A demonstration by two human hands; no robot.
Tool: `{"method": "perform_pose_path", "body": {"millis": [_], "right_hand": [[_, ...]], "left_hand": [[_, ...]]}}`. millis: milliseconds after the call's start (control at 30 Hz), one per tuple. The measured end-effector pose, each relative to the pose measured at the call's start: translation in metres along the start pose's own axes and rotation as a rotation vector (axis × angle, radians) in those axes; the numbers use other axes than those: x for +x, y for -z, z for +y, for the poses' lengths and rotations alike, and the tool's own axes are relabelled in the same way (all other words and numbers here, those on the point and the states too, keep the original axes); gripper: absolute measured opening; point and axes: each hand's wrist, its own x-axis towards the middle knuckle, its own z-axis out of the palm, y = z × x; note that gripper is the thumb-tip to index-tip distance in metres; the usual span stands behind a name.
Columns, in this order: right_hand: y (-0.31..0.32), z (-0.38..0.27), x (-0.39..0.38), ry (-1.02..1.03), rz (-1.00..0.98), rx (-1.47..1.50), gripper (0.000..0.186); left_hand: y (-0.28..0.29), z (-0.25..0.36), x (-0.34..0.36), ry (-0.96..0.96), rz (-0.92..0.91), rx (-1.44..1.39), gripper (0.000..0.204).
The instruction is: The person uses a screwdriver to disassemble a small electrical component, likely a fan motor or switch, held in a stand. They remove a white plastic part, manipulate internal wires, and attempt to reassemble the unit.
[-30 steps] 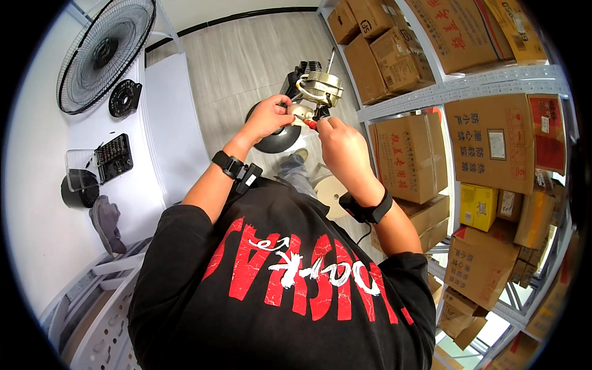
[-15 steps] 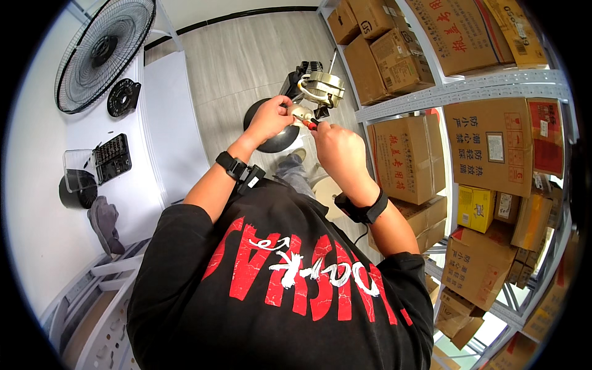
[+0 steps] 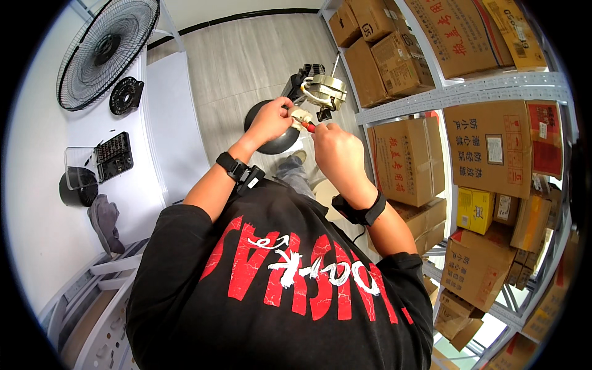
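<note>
My right hand (image 3: pixel 338 151) is closed around a red-handled screwdriver (image 3: pixel 309 127), its front end against a small cream-white part (image 3: pixel 299 116). My left hand (image 3: pixel 270 121) pinches the left side of that part between thumb and fingers. Just beyond stands a fan motor (image 3: pixel 327 91) with a metal casing, a pale wire loop and a thin shaft pointing up. A black housing (image 3: pixel 302 79) adjoins it at the left. Below my left hand lies the round black fan base (image 3: pixel 274 145) on the floor. The screwdriver's tip is hard to make out.
On the white table at left are a fan grille (image 3: pixel 106 49), a black slotted disc (image 3: pixel 126 95), an open bit set (image 3: pixel 114 157), a black round cover (image 3: pixel 80 188) and a grey cloth (image 3: pixel 106 223). Metal shelves with cardboard boxes (image 3: pixel 407 160) stand close at right.
My right hand has shifted slightly left, bringing the screwdriver closer to the cream-white part. My left hand keeps its pinch. The whole view has shifted slightly.
</note>
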Motion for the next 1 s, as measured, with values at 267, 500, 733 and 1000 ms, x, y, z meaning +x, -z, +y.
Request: {"method": "perform_pose_path", "body": {"millis": [267, 500, 733, 1000], "right_hand": [[0.006, -0.008, 0.002, 0.081, 0.124, 0.001, 0.004], [-0.004, 0.000, 0.000, 0.059, 0.021, -0.080, 0.014], [0.004, -0.005, 0.003, 0.077, 0.102, 0.066, 0.011], [-0.003, 0.002, 0.003, 0.038, 0.131, 0.104, 0.017]], "left_hand": [[-0.002, -0.003, 0.001, -0.027, 0.058, 0.065, 0.025], [-0.001, -0.005, 0.003, -0.005, 0.071, 0.109, 0.026], [0.000, 0.003, -0.001, 0.024, 0.064, 0.103, 0.025], [-0.001, 0.001, 0.000, -0.010, 0.091, 0.156, 0.028]]}}
